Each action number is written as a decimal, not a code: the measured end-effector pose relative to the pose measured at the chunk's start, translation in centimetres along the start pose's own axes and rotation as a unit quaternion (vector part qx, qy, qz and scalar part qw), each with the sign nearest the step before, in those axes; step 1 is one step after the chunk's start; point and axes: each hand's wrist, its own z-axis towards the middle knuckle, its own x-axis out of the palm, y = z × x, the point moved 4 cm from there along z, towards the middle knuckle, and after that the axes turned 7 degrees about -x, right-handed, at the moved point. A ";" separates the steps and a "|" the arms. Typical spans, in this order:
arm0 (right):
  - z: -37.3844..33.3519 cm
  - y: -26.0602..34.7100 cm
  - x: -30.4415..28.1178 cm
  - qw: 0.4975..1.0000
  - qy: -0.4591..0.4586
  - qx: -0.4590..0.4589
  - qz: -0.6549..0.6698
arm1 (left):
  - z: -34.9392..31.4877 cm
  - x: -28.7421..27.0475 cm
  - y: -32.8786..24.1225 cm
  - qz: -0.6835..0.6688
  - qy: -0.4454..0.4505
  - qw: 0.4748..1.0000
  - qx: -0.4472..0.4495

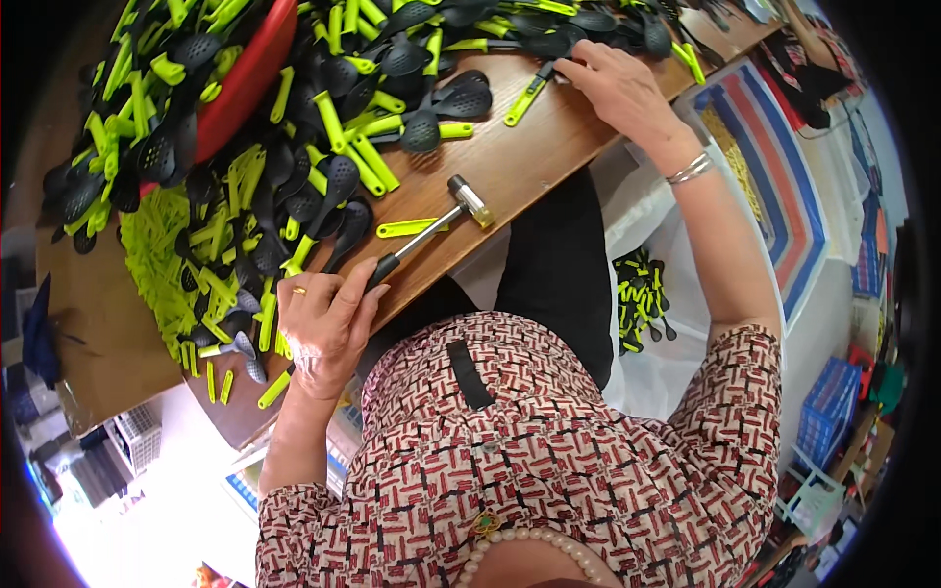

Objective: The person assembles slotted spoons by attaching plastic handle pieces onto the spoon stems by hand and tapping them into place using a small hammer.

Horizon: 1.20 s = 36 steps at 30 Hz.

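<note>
My left hand [325, 318] is closed around the black grip of a small mallet [434, 229], whose steel shaft and cylindrical head lie over the table's near edge. Beside the mallet's shaft lies a loose lime-green handle piece [400, 229]. Farther right, my right hand [622, 93] pinches the dark neck of a kitchen utensil [527, 101] with a lime-green handle resting on the wood. The utensil's head merges with the black pieces behind it, so its kind is unclear. Black slotted spoons [421, 130] lie between the two hands.
A large heap of black spoons and green handles [157, 245] covers the left and far side of the wooden table [529, 167]. A red basin [245, 88] stands among them. Below the table's edge, a white bag [647, 372] holds more utensils. A striped sack [774, 186] stands at right.
</note>
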 end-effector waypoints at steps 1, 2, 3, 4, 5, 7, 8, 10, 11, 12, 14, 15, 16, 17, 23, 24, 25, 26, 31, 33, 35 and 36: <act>0.1 0.1 0.1 0.999 0.010 -0.039 -0.030 | -0.6 0.0 0.2 0.005 0.002 1.000 -0.002; 0.5 0.3 0.1 0.999 0.008 -0.043 -0.024 | -1.2 -0.1 0.0 0.002 0.000 1.000 -0.002; 0.9 0.9 0.0 0.996 -0.001 -0.076 -0.041 | -1.6 -0.1 -0.1 0.012 0.009 1.000 -0.016; 1.2 1.3 -0.1 0.993 -0.011 -0.107 -0.058 | -1.9 0.0 -0.3 0.022 0.018 0.999 -0.030; 1.6 1.4 -0.1 0.992 -0.013 -0.110 -0.051 | -2.2 0.1 0.0 0.037 0.016 0.998 -0.050; 2.0 1.6 -0.3 0.987 -0.022 -0.139 -0.084 | -1.6 0.0 0.3 0.062 -0.004 0.995 -0.072; 2.1 1.7 -0.4 0.985 -0.043 -0.142 -0.083 | -0.8 -0.4 0.2 0.071 -0.004 0.995 -0.069; 3.0 2.4 -0.9 0.986 -0.025 -0.157 -0.043 | -0.1 -0.8 0.8 0.039 -0.008 0.997 -0.060; 2.8 2.2 -0.5 0.988 -0.006 -0.149 -0.035 | 0.2 -0.3 1.4 0.001 0.005 0.999 -0.053; 3.0 2.4 -0.3 0.988 -0.009 -0.151 -0.030 | 1.0 -0.1 1.3 -0.006 0.005 0.999 -0.040; 3.3 2.5 -0.2 0.993 -0.045 -0.111 -0.014 | 2.8 0.7 0.8 -0.014 0.008 1.000 0.023; 3.3 2.7 -0.4 0.993 -0.049 -0.108 -0.008 | 3.9 1.2 0.2 -0.005 0.030 0.998 0.057; 3.2 2.9 -0.5 0.993 -0.048 -0.106 -0.009 | 4.8 1.8 -0.2 0.005 0.052 0.995 0.091; 2.9 3.0 -0.4 0.995 -0.029 -0.097 -0.003 | 5.3 2.8 0.2 -0.004 0.083 0.991 0.106; 2.0 5.0 -1.9 0.996 -0.044 -0.054 0.064 | 6.7 3.9 1.9 0.039 0.095 0.980 0.172; 1.3 5.3 -2.0 0.995 -0.050 -0.033 0.085 | 6.9 3.9 2.3 0.054 0.102 0.977 0.178; 0.1 5.2 -0.8 0.992 -0.051 -0.005 0.115 | 7.1 3.9 2.6 0.070 0.108 0.974 0.184; -0.4 5.4 -0.4 0.991 -0.060 -0.005 0.123 | 7.5 3.8 2.8 0.060 0.132 0.971 0.193; -1.7 5.5 0.8 0.981 -0.087 0.039 0.170 | 9.0 4.2 3.3 0.012 0.176 0.966 0.189; -1.6 5.5 0.7 0.980 -0.082 0.045 0.175 | 9.4 4.0 2.7 0.000 0.202 0.962 0.185; -0.8 5.5 -0.6 0.980 -0.055 0.054 0.184 | 9.2 4.1 2.3 -0.014 0.204 0.962 0.179; -0.6 5.6 -0.7 0.979 -0.054 0.053 0.187 | 9.1 4.4 2.3 0.004 0.219 0.963 0.155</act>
